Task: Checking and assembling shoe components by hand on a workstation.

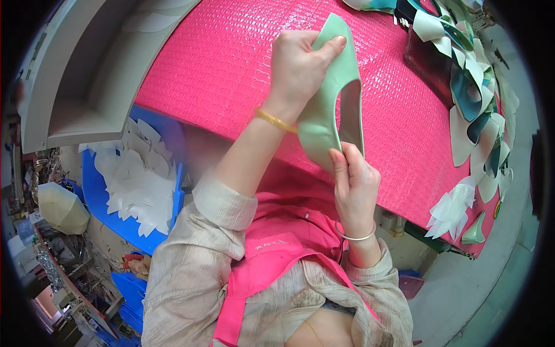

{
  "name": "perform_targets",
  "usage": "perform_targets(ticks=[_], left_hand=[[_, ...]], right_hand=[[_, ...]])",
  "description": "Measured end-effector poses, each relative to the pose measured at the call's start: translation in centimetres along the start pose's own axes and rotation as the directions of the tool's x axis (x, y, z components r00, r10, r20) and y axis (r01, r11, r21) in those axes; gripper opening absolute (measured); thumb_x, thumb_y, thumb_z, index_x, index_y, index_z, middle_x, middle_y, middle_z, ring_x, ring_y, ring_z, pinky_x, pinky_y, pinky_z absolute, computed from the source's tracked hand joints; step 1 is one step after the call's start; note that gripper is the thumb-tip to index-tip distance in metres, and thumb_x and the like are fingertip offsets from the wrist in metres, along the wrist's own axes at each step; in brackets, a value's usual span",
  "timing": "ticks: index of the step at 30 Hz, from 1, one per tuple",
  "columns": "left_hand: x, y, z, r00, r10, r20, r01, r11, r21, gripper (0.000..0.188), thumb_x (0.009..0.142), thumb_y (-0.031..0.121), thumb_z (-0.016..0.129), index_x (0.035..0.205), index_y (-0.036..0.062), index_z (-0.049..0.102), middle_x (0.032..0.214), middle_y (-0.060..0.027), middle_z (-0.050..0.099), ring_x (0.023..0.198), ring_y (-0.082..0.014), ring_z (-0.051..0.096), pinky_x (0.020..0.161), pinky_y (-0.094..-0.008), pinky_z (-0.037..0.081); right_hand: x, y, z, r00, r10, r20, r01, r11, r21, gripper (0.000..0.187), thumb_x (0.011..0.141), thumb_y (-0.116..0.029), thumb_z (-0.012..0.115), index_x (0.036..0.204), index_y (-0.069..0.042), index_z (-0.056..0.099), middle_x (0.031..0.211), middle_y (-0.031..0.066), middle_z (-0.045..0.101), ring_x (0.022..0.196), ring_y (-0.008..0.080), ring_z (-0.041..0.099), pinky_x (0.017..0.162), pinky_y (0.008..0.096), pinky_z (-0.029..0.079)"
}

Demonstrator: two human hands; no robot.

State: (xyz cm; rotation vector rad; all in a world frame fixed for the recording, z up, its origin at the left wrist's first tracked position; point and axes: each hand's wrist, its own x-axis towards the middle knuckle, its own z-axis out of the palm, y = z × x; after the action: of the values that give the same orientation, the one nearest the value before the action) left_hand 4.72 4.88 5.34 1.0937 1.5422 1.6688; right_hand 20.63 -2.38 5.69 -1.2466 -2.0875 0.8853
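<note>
A pale green shoe upper [324,113] with a long oval opening is stretched between my two hands above the pink table. My left hand [298,66] grips its far, pointed end, the thumb lying on top and the other fingers hidden or curled behind. At the near end, my right hand [355,179] pinches the edge beside the opening between thumb and fingers. The upper stands tilted, its far end raised, and part of its inner side shows through the opening.
The pink textured table cover [214,63] spreads beneath. Green, white and dark cut pieces [471,87] heap along the right edge, with a stack of white pieces [454,211] at the near right corner. A grey open box [87,87] and a blue bin [130,228] of white pieces are left.
</note>
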Motion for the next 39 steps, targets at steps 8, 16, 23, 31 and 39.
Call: perform_targets(ticks=[8, 16, 23, 31, 39], left_hand=[[-4.7, -0.2, -0.6, 0.832, -0.221, 0.509, 0.524, 0.615, -0.589, 0.029, 0.084, 0.025, 0.057, 0.099, 0.0012, 0.062, 0.088, -0.0072, 0.064, 0.08, -0.0159, 0.059, 0.075, -0.0278, 0.044], [-6.3, 3.4, 1.4, 0.644, 0.224, 0.732, -0.705, 0.547, 0.452, 0.028, 0.067, 0.004, 0.054, 0.094, 0.0047, 0.06, 0.08, -0.0084, 0.058, 0.077, -0.0245, 0.056, 0.07, -0.0361, 0.046], [-8.5, -3.9, -2.4, 0.483, 0.403, 0.777, -0.832, 0.487, 0.265, 0.03, 0.065, -0.001, 0.052, 0.094, 0.0031, 0.058, 0.104, -0.0109, 0.057, 0.099, -0.0256, 0.053, 0.091, -0.0388, 0.04], [-12.5, -3.4, -3.8, 0.743, -0.62, 0.251, 0.618, 0.78, 0.097, 0.019, 0.086, 0.013, 0.051, 0.093, -0.0018, 0.06, 0.066, -0.0083, 0.059, 0.049, -0.0085, 0.052, 0.042, -0.0204, 0.041], [-10.5, -4.0, -2.3, 0.703, -0.622, 0.345, 0.616, 0.775, 0.141, 0.021, 0.084, 0.014, 0.054, 0.085, -0.0064, 0.06, 0.065, -0.0078, 0.061, 0.043, -0.0095, 0.053, 0.037, -0.0211, 0.041]], right_hand=[[-0.9, 2.2, -1.6, 0.98, 0.183, -0.079, -0.104, 0.808, 0.58, 0.015, 0.088, -0.009, 0.05, 0.096, 0.002, 0.055, 0.072, 0.0045, 0.055, 0.07, 0.0098, 0.052, 0.06, 0.0237, 0.041], [-2.1, 5.3, -6.5, 0.741, -0.359, -0.567, 0.414, 0.91, -0.034, 0.04, 0.077, 0.007, 0.053, 0.115, 0.0, 0.04, 0.1, 0.0113, 0.044, 0.082, 0.019, 0.051, 0.072, 0.0281, 0.045], [-1.5, 8.7, -3.1, 0.937, -0.281, 0.207, 0.314, 0.937, -0.15, 0.035, 0.07, -0.005, 0.063, 0.105, -0.005, 0.056, 0.105, 0.0125, 0.052, 0.097, 0.0298, 0.048, 0.081, 0.038, 0.041], [0.1, 8.7, -1.1, 0.949, -0.268, 0.166, 0.285, 0.954, -0.091, 0.026, 0.067, -0.014, 0.067, 0.089, -0.004, 0.057, 0.092, 0.0104, 0.053, 0.087, 0.0286, 0.05, 0.075, 0.0359, 0.042], [1.9, 7.4, 0.8, 0.955, -0.248, 0.161, 0.269, 0.955, -0.126, 0.025, 0.064, -0.016, 0.07, 0.079, -0.005, 0.054, 0.08, 0.0095, 0.052, 0.078, 0.0282, 0.051, 0.064, 0.0368, 0.042]])
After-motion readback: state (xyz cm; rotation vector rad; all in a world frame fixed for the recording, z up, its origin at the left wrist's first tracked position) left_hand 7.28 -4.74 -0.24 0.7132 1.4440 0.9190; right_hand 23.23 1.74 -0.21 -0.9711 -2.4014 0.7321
